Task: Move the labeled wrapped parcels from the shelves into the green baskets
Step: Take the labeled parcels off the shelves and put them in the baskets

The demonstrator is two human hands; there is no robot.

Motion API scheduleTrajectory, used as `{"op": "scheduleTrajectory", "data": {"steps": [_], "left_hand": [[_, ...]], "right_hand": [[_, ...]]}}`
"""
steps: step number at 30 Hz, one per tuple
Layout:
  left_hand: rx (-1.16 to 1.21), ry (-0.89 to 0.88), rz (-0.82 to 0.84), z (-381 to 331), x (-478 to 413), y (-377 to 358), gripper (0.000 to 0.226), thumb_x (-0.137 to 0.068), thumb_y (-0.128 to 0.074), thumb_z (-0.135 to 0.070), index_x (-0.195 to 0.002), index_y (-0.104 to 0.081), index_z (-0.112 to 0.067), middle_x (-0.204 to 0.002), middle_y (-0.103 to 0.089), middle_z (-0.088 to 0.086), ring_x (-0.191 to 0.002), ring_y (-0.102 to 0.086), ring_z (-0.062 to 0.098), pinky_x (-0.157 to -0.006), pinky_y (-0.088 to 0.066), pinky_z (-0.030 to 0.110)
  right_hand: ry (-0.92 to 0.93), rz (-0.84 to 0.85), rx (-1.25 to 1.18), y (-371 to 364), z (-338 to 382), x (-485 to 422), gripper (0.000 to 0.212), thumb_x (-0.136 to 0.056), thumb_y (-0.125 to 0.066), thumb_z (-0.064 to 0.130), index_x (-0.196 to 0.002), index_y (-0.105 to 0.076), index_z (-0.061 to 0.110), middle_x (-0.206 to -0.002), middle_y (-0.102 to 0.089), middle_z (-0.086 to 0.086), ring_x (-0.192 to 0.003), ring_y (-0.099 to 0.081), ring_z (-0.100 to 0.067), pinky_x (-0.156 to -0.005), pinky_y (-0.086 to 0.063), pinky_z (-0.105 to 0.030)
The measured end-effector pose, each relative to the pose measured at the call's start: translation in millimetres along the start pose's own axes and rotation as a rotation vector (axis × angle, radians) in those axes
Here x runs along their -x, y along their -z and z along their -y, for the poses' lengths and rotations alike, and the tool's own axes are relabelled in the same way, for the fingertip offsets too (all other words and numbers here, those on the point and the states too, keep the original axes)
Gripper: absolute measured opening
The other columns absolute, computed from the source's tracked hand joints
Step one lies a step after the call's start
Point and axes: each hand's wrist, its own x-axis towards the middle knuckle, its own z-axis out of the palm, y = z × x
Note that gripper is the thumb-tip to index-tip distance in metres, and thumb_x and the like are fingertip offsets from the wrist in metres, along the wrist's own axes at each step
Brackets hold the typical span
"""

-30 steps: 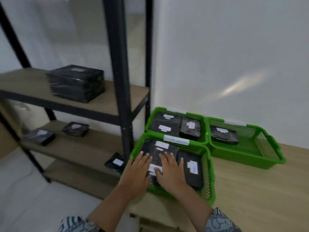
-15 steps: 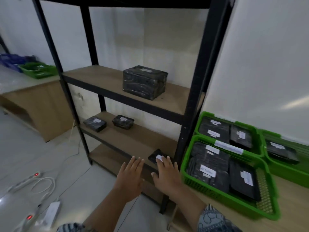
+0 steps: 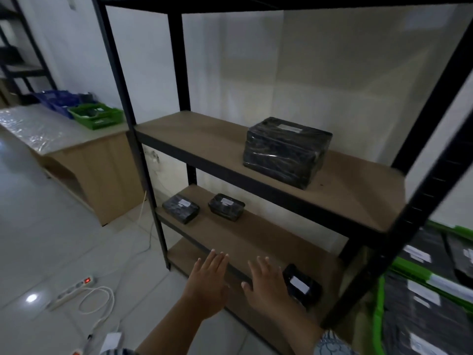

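Far left of the hands, a surface (image 3: pixel 38 129) carried blue baskets (image 3: pixel 57 99) and a green basket (image 3: pixel 98 116). A power strip (image 3: pixel 74 288) lay on the floor, left of the left hand (image 3: pixel 208 285). That hand was spread flat, palm down, holding nothing. Beyond it, two small parcels (image 3: pixel 180 208) (image 3: pixel 226 207) rested apart on the middle shelf (image 3: pixel 256 237). The right hand (image 3: pixel 267 288) was likewise spread and empty. Just beside its right edge lay a small labeled parcel (image 3: pixel 300 284); contact could not be determined. Above the right hand, a large wrapped parcel (image 3: pixel 285 151) sat on the upper shelf (image 3: pixel 204 134). Right of both hands, green baskets (image 3: pixel 378 303) held parcels.
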Motion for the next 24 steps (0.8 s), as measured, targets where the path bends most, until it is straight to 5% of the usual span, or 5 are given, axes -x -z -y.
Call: {"op": "scheduleTrajectory", "data": {"steps": [9, 24], "left_hand": [[0.013, 0.016, 0.084, 99, -65, 4, 0.069, -0.095, -0.04, -0.03, -0.149, 0.001, -0.017, -0.158, 0.0, 0.003, -0.143, 0.009, 0.02, -0.116, 0.0, 0.044], [-0.051, -0.322, 0.217, 247, -231, -27, 0.065, -0.094, -0.031, -0.034, -0.149, -0.005, -0.012, -0.157, -0.006, 0.005, -0.144, 0.002, 0.022, -0.116, -0.009, 0.039]], "right_hand": [[-0.086, 0.071, -0.026, -6, 45, -103, 0.062, -0.099, -0.032, 0.044, -0.152, -0.013, 0.019, -0.161, -0.002, -0.008, -0.148, 0.004, -0.028, -0.119, -0.001, -0.047], [-0.476, 0.069, -0.182, -25, 89, -257, 0.059, -0.1, -0.033, 0.04, -0.151, -0.014, 0.019, -0.16, -0.006, -0.002, -0.148, 0.001, -0.026, -0.119, -0.008, -0.046]]}}
